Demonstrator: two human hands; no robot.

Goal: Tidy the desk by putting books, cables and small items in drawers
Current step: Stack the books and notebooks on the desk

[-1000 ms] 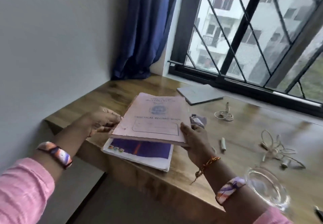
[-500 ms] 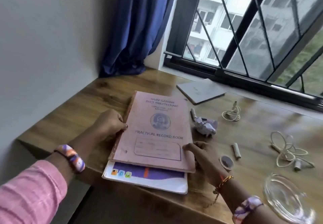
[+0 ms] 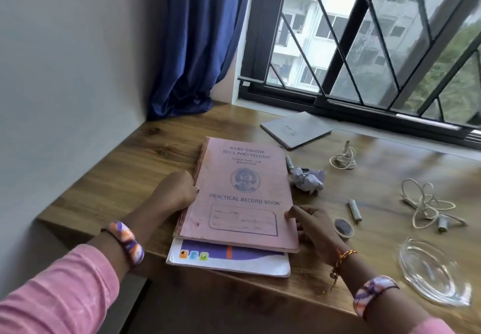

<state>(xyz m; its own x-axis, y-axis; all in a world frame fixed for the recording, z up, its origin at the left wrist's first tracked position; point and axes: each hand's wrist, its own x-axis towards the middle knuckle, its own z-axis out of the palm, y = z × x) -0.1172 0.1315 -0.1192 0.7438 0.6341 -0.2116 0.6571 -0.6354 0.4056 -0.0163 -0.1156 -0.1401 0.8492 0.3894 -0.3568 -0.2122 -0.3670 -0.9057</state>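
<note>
— Wooden worktop [image 3: 125,177] in a corner, white wall on the left, blue curtain [image 3: 200,42] and a barred window [image 3: 364,34] behind. What lies on it?

— From the head view: a pink book [image 3: 242,193] lies flat on a white book [image 3: 229,258] at the near edge. The left hand [image 3: 174,193] has its fingers curled against the pink book's spine edge; the right hand [image 3: 312,227] pinches its right edge, thumb on the cover.

— And the small items?

— A grey notebook [image 3: 296,129] lies near the window. Right of the books lie a pen [image 3: 289,163], crumpled paper [image 3: 308,178], a small coiled cable [image 3: 343,158], a marker [image 3: 354,211], a round lid [image 3: 343,227], a loose cable [image 3: 426,206] and a glass dish [image 3: 434,271].
</note>
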